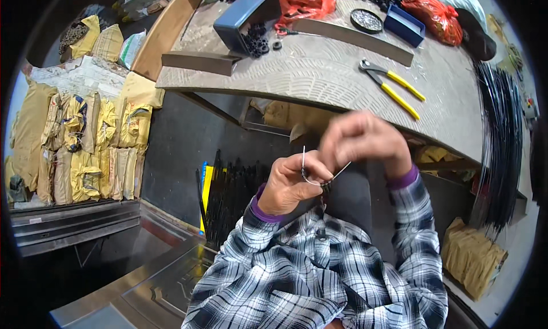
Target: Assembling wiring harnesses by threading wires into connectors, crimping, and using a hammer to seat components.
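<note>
My left hand [290, 184] is closed in a pinch above my lap. Between its thumb and fingers is a thin white strip [343, 168], bent into a curve with its two ends sticking up. Small dark pieces show beside the strip at the fingertips, too small to name. Just right of and above it, my right hand [371, 141] has curled fingers and is smeared by motion; whether it grips anything is hidden. On the table beyond lie cutting pliers with yellow handles [401, 95], jaws pointing away to the left.
The table [319, 80] carries a blue bin [242, 17] spilling black rings, a blue box [404, 26], a round dish [366, 21] and red bags [436, 17]. Black rods [499, 140] hang at its right edge. Black strips [231, 206] stand left of my lap; yellow sacks [85, 177] are stacked farther left.
</note>
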`<control>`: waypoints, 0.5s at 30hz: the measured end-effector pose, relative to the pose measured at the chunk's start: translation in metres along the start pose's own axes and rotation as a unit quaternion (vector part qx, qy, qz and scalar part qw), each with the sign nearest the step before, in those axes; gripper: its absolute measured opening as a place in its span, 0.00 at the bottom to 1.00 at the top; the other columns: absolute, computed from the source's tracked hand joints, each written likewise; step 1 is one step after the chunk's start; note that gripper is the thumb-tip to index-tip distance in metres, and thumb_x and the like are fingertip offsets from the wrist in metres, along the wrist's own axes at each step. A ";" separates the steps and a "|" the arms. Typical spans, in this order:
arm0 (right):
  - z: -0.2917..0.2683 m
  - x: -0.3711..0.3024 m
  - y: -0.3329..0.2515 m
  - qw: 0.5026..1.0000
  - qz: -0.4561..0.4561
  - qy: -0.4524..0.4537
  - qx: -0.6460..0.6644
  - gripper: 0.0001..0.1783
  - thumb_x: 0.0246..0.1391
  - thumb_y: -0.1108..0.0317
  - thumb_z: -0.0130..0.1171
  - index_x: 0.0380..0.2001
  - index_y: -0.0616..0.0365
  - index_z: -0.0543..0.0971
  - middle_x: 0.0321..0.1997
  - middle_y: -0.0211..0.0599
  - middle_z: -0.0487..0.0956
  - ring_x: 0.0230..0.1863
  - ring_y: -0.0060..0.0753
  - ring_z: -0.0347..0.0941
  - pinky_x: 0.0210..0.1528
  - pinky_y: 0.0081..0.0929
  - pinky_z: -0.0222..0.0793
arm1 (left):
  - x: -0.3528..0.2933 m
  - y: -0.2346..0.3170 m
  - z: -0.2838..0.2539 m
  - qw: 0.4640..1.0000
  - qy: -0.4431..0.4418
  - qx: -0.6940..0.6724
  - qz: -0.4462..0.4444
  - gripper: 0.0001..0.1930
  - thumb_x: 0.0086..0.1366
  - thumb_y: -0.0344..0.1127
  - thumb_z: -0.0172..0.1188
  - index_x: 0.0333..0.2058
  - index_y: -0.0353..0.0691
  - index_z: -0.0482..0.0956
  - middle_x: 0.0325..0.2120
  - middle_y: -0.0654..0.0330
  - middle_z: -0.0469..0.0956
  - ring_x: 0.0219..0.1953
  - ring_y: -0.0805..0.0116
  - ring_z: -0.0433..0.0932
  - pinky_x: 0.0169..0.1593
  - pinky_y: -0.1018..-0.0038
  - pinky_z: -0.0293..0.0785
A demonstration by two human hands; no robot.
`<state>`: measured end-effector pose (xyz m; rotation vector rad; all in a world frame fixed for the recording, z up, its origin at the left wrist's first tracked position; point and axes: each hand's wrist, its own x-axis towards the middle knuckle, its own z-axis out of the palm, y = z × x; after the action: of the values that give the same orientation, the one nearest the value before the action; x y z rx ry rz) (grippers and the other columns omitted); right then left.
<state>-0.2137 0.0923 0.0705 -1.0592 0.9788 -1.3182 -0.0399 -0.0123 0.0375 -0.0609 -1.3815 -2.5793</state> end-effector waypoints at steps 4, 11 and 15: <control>-0.054 0.104 0.014 0.766 -0.185 0.290 -0.542 0.16 0.46 0.67 0.59 0.41 0.57 0.74 0.37 0.39 0.76 0.40 0.39 0.72 0.42 0.27 0.67 | 0.003 -0.007 -0.019 0.998 0.031 -0.032 0.036 0.09 0.50 0.27 0.62 0.31 0.31 0.76 0.23 0.65 0.66 0.27 0.77 0.63 0.32 0.82 0.58; -0.093 0.142 0.028 0.784 -0.121 0.223 -0.566 0.14 0.44 0.71 0.60 0.37 0.57 0.73 0.38 0.33 0.76 0.40 0.31 0.71 0.43 0.26 0.66 | 0.008 -0.012 -0.025 0.996 0.063 -0.029 0.051 0.09 0.50 0.24 0.60 0.33 0.32 0.76 0.24 0.65 0.66 0.27 0.77 0.63 0.34 0.82 0.59; -0.038 0.062 -0.025 0.970 -0.099 0.185 -0.120 0.16 0.41 0.74 0.63 0.36 0.61 0.71 0.36 0.32 0.74 0.35 0.19 0.68 0.40 0.19 0.66 | 0.020 -0.013 -0.010 0.989 0.115 -0.048 0.083 0.14 0.50 0.22 0.61 0.38 0.34 0.74 0.25 0.69 0.65 0.28 0.82 0.63 0.32 0.87 0.59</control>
<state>-0.2552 0.0295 0.0869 -1.1380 1.3669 -1.6285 -0.0612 -0.0166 0.0243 0.1007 -1.1203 -2.4258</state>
